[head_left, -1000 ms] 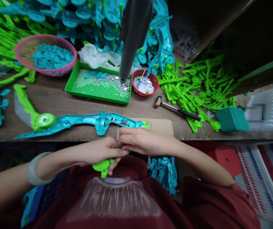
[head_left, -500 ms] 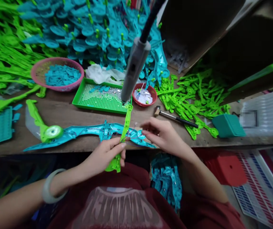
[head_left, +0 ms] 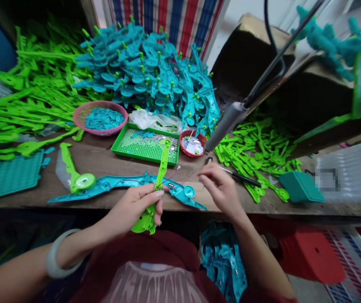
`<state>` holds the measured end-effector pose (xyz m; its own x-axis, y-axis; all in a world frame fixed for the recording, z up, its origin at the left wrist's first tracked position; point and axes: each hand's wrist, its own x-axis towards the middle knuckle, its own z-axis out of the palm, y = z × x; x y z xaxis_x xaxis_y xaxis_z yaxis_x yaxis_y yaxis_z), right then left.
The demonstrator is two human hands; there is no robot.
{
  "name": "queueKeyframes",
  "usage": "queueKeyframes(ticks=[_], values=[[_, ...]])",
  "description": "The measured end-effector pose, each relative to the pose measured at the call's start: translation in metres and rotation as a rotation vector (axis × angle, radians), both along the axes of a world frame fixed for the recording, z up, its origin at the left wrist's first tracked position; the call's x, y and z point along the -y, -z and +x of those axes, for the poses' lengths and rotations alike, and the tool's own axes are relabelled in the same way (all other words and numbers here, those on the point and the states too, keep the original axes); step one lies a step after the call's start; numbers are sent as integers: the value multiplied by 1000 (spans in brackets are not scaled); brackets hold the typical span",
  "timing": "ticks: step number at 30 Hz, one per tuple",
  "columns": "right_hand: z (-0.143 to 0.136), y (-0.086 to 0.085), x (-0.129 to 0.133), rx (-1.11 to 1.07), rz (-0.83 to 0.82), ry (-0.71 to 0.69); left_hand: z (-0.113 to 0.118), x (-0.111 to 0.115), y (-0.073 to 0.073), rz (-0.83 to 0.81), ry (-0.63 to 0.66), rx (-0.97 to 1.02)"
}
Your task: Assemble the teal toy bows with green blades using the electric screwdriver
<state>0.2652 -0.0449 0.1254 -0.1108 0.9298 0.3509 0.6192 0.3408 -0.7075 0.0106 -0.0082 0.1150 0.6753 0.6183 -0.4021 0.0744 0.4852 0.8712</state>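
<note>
My left hand (head_left: 144,203) is closed around a long green plastic part (head_left: 162,166), held upright near the table's front edge, with thin wires at the fingers. Behind it lies a long blue bow-shaped part (head_left: 117,182), with a green piece and round disc (head_left: 85,182) at its left end. A small dark component (head_left: 171,184) sits on the blue part's right half. My right hand (head_left: 217,185) is raised right of the blue part, fingers curled together; whatever is between the fingertips is too small to make out.
A grey electric screwdriver (head_left: 226,126) hangs above the hammer (head_left: 243,178). Behind stand a green tray (head_left: 142,156), a pink basket (head_left: 100,131) and a red basket (head_left: 193,155). Piles of blue parts (head_left: 145,71) and green parts (head_left: 259,143) lie farther back. A teal box (head_left: 302,187) is at right.
The head view has shifted, showing more of the background. The screwdriver now hangs farther right, away from the green part. My right hand has drawn away from the blue part's right end.
</note>
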Motion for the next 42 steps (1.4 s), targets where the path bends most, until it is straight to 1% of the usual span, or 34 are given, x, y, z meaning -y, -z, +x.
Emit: queueKeyframes(ticks=[1, 2, 3, 5, 6, 8, 10, 12, 16, 19, 21, 24, 26, 29, 31, 33, 36, 39, 42], values=[[-2, -11, 1, 39, 116, 33, 2, 0, -1, 24, 25, -22], [-5, -21, 1, 107, 189, 0, 4, 1, -3, 56, 44, -34], [-9, -31, 0, 187, 215, -82, 6, 1, -6, 96, 57, -44], [-17, -43, -2, 304, 158, -260, 10, 2, -11, 199, 66, -62], [-20, -45, -3, 329, 117, -308, 11, 2, -13, 253, 67, -73], [-24, -43, -6, 309, 67, -338, 11, 3, -15, 333, 65, -95], [-25, -38, -8, 237, 49, -349, 10, 4, -13, 348, 67, -99], [-23, -35, -9, 147, 26, -368, 8, 4, -9, 303, 78, -87], [-18, -38, -14, -7, -100, -425, 7, 2, -2, 215, 103, -69], [-15, -39, -21, -32, -129, -455, 8, 3, 2, 202, 101, -66], [-14, -36, -25, 13, -103, -428, 7, 5, 4, 163, 108, -39], [-16, -31, -27, 98, -51, -338, 6, 9, 5, 130, 152, -2], [-21, -27, -25, 172, -8, -291, 6, 9, 3, 168, 173, -25], [-31, -21, -18, 420, 46, -186, 5, 3, -2, 248, 191, -103], [-35, -18, -12, 591, 55, -125, 4, -2, -4, 277, 225, -155], [-37, -17, -9, 671, 51, -99, 4, -5, -4, 331, 260, -204], [-36, -17, -8, 657, -9, -98, 5, -6, -2, 453, 292, -242], [-34, -15, -10, 559, -66, -100, 7, -6, 0, 520, 288, -239], [-34, -11, -11, 475, -26, -65, 9, -8, 1, 562, 288, -249]])
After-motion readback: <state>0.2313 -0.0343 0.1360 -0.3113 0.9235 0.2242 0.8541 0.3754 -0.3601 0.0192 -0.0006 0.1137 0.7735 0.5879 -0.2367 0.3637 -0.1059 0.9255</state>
